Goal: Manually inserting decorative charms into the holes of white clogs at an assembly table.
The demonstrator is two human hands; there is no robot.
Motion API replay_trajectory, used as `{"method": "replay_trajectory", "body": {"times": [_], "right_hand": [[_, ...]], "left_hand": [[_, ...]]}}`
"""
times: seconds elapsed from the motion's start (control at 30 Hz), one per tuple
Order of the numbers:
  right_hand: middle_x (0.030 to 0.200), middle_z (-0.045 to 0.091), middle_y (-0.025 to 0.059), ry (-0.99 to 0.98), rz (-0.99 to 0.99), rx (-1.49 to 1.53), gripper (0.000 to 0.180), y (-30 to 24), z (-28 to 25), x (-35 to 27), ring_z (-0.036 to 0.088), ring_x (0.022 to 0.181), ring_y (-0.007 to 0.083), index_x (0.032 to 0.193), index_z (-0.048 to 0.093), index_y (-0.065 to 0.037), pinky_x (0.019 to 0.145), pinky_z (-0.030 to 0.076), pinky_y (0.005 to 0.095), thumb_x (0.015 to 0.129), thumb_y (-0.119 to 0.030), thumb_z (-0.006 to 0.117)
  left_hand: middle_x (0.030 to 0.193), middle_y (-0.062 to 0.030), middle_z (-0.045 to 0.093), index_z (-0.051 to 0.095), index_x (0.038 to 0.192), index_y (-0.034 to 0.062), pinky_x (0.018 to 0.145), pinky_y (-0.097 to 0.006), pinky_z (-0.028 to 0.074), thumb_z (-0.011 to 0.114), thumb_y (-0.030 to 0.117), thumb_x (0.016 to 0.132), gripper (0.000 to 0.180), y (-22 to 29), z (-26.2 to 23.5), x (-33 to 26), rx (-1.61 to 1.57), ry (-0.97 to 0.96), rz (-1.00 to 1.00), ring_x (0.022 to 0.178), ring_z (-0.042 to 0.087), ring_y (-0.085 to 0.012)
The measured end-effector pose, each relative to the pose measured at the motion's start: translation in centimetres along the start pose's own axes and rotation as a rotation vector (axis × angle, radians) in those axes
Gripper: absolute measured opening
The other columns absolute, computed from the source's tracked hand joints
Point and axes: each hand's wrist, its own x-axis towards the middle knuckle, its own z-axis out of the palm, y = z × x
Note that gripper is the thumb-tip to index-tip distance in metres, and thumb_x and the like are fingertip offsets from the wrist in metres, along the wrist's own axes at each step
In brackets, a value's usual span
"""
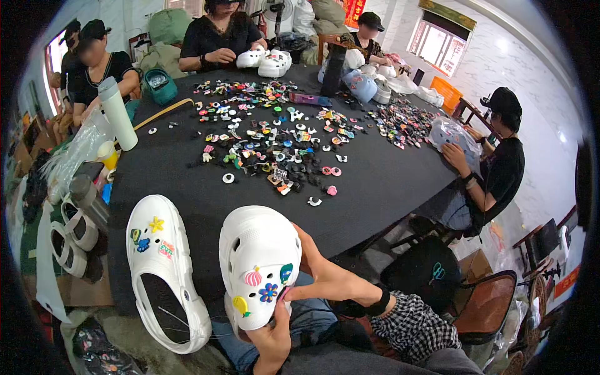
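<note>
The white clog (256,253) is held tilted at near centre, just at the near edge of the black table (381,194). My right hand (328,275) is closed on its right side, the fingers bent around behind and the thumb laid inward; my left hand (273,345) holds it from the near end, thumb raised, the other fingers mostly hidden, so I cannot tell how tightly they curl. My two thumbs nearly meet at a small dark piece (283,294), too small to identify, which they appear to press against the upper, right of the blue flower (268,292). To seat it well, I should push square to the hole, back the wall from inside with a fingertip, and ease the stem through with a slight rocking rather than force. My thumbs should stay clear of the green charm (285,272) just beyond, lest it twist or lift. A light tug then tests the fit. The second clog (140,206), at left, offers a guide to spacing; loose charms (269,147) lie farther off.
</note>
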Motion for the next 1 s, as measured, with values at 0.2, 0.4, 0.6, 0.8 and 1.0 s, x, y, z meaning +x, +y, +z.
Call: {"method": "replay_trajectory", "body": {"times": [0.2,0.4,0.6,0.8,1.0], "right_hand": [[0.154,0.012,0.0207,0.115,-0.026,-0.108,0.114,0.7,1.4,-0.4,0.016,0.143,0.0284,0.15,-0.004,-0.002,0.116,0.019,0.0406,0.074,-0.015,0.081],[0.152,0.017,0.0224,0.178,-0.072,-0.219,0.11,0.3,2.8,0.1,0.02,0.142,0.0295,0.149,0.0,0.001,0.115,0.02,0.04,0.075,-0.015,0.08],[0.152,0.016,0.0186,0.137,-0.029,-0.391,0.112,0.2,3.0,0.8,0.021,0.141,0.028,0.149,-0.001,-0.001,0.113,0.027,0.0429,0.075,-0.018,0.081],[0.151,0.017,0.018,0.139,-0.044,-0.355,0.109,-0.3,3.4,1.3,0.024,0.14,0.0279,0.149,0.001,-0.002,0.112,0.029,0.0421,0.076,-0.015,0.081],[0.151,0.019,0.0175,0.135,0.004,-0.159,0.11,-0.2,3.2,1.6,0.024,0.14,0.0275,0.15,0.003,-0.005,0.111,0.031,0.0423,0.074,-0.016,0.082]], "left_hand": [[0.118,-0.0188,0.059,0.049,0.124,-0.0102,0.084,-0.03,0.048,0.056,-0.004,0.088,0.037,-1.5,-1.4,0.1,0.137,-0.047,0.086,0.104,0.06,-0.0228],[0.125,-0.0206,0.054,0.041,0.13,-0.0118,0.092,-0.033,0.046,0.052,-0.006,0.09,0.042,-1.7,-1.9,-0.4,0.092,-0.031,0.11,0.111,0.057,-0.0254],[0.128,-0.0204,0.052,0.037,0.133,-0.0102,0.097,-0.034,0.042,0.049,-0.007,0.091,0.045,-2.9,-3.2,-0.7,0.132,-0.027,0.011,0.115,0.055,-0.0256],[0.133,-0.0223,0.046,0.03,0.138,-0.0094,0.101,-0.036,0.038,0.048,-0.004,0.091,0.051,-3.6,-3.2,-1.9,0.013,-0.061,-0.026,0.12,0.05,-0.028],[0.13,-0.0221,0.046,0.029,0.136,-0.0113,0.098,-0.039,0.036,0.047,0.004,0.093,0.049,-2.6,-4.1,-2.7,0.178,-0.126,-0.165,0.116,0.047,-0.0301]]}}
